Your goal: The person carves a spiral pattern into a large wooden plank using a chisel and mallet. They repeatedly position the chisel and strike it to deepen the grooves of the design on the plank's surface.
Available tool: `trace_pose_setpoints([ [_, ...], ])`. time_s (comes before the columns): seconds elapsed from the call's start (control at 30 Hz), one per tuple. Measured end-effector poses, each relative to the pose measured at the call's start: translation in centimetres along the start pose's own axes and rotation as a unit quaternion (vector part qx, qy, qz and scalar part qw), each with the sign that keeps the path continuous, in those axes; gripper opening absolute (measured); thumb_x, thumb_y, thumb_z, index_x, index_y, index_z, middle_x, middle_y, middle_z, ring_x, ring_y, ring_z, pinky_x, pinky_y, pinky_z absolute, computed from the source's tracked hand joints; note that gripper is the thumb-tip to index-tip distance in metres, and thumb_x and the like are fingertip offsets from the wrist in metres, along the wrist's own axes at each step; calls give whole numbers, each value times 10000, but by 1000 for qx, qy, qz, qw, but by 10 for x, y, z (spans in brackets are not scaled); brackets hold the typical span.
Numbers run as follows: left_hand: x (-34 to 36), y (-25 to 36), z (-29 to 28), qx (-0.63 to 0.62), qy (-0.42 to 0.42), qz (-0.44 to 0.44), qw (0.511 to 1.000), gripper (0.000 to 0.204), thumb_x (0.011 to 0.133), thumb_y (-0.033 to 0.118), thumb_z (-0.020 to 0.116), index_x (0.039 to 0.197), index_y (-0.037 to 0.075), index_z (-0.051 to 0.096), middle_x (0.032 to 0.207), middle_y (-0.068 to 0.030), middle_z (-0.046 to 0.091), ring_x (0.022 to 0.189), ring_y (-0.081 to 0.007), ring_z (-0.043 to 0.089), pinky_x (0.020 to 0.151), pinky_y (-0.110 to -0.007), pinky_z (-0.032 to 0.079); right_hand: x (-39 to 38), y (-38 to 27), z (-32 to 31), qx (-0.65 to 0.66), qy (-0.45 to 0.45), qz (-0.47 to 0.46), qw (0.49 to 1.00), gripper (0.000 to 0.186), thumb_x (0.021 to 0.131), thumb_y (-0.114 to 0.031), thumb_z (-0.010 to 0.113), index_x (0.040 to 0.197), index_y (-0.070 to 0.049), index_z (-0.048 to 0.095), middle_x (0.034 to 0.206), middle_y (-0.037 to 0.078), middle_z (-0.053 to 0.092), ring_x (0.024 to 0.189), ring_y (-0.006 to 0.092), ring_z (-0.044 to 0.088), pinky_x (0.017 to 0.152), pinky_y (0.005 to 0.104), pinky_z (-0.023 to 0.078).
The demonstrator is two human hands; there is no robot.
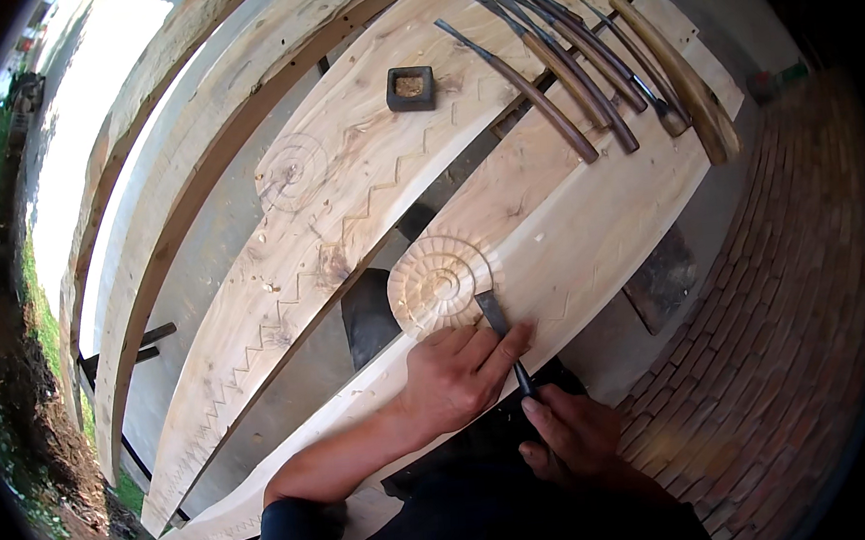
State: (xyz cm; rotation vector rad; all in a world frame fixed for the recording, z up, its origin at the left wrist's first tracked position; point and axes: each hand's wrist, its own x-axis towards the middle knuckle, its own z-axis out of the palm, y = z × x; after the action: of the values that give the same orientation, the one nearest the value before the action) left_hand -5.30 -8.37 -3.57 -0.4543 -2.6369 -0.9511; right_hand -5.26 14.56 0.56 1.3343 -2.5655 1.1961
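Both hands on the chisel (494,315), blade at the rosette's edge!

Nearest to us, the right hand (572,431) is wrapped around the dark handle, low on the tool. Just ahead, the left hand (460,370) is closed over the shaft, index finger laid across it; its thumb I can't make out. And the flat blade rests on the near board (592,249), right beside the carved rosette (443,281), all rings and radiating notches! Off to the right, brick paving (747,318).

Beyond a gap, the second board (368,204) shows a zigzag line, a fainter circle (293,169) and scattered chips. On it sits a small dark square box (411,101) with wood bits inside. Up at the far right, what a line-up: long-handled carving tools (559,75) lying side by side across both boards, a thick wooden club (685,82) at the end! Left of it all, curved timbers (173,178) arch past.
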Motion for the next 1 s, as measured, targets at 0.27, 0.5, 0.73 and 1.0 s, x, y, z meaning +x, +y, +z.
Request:
trace_pose_setpoints([
  [0.27,2,4,2,72,-6,-4,997,349,788,220,785,1127,146,754,754,0,453,598,-156,541,516,-334,443,-1,1,22,-18,35,9,999,478,1026,-264,699,1335,101,679,1150,291,748,856,350,794,715,395,649],
  [0.5,0,8,3,102,-28,8,994,266,814,250,791,1054,156,726,749,3,440,599,-144,539,507,-323,423,-6,-3,30,-18,37,32,999,448,1015,-177,662,1318,153,659,1145,311,755,852,357,793,728,405,654],
  [0.73,1,6,7,95,-37,5,995,211,831,257,776,1007,168,700,777,-3,460,623,-143,567,517,-316,441,-5,-2,29,0,37,31,999,428,1011,-144,648,1320,153,658,1129,302,757,839,350,787,725,405,654],
  [1.0,1,7,6,91,-63,-3,994,212,842,247,753,1020,153,685,808,-27,470,659,-162,582,541,-329,454,-4,2,29,-5,36,22,999,425,1001,-122,643,1327,150,652,1127,300,755,839,356,785,729,416,657],
])
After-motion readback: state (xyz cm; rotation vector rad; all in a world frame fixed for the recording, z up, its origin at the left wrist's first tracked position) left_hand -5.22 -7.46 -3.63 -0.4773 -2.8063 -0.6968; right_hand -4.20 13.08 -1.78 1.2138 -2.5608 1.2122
